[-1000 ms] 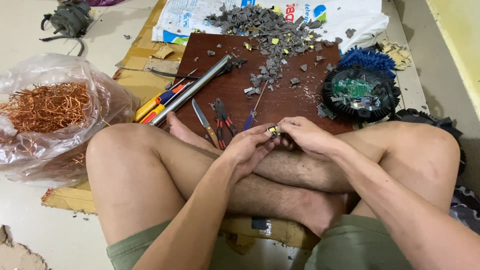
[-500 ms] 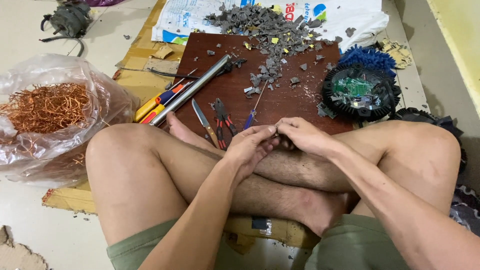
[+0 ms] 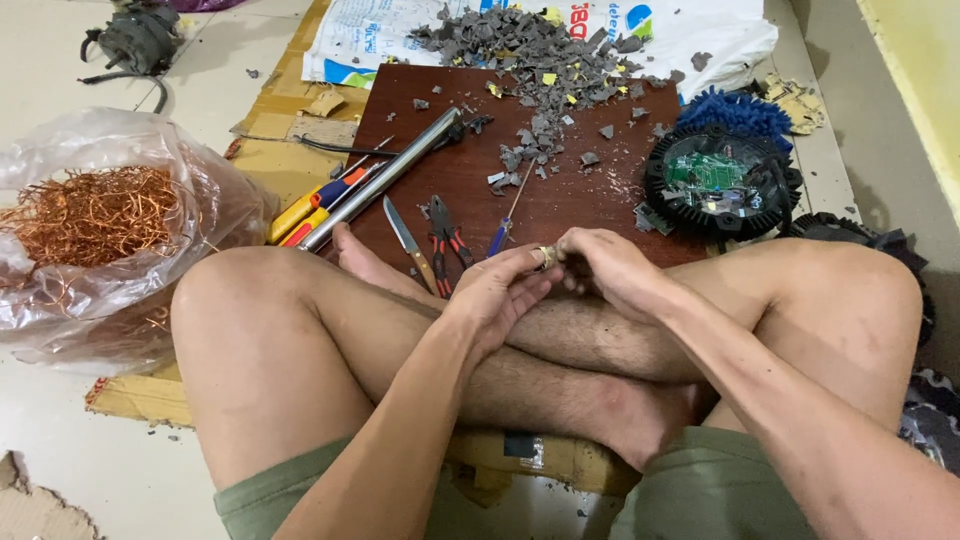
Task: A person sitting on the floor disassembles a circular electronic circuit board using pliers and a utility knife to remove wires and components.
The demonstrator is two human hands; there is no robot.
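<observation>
A person sits cross-legged on the floor. The left hand (image 3: pixel 495 295) and the right hand (image 3: pixel 610 270) meet over the knees. Both hands pinch one small brass-coloured part (image 3: pixel 546 257) between their fingertips. The left fingers curl under it, and the right thumb and fingers press on it from the other side. Neither hand is spread open.

It looks like the person is picking this small part apart by hand, maybe to get the metal out of it. The step in hand seems to be the pulling or twisting itself. I cannot tell if any piece has come loose yet, because the part is tiny and half hidden by the fingers.

The next move likely needs a firm pinch from both sides and a slow twist, so the little part does not slip away.

Just past the hands lies a dark red board (image 3: pixel 590 190). On it, near the left hand, are red-handled pliers (image 3: pixel 447 235), a small knife (image 3: pixel 405 232) and a blue screwdriver (image 3: pixel 505 222). Further out sits a pile of grey scraps (image 3: pixel 545 60). Beyond the right hand is a round black fan case (image 3: pixel 720 180). Well off to the left is a clear bag of copper wire (image 3: pixel 95 215).
</observation>
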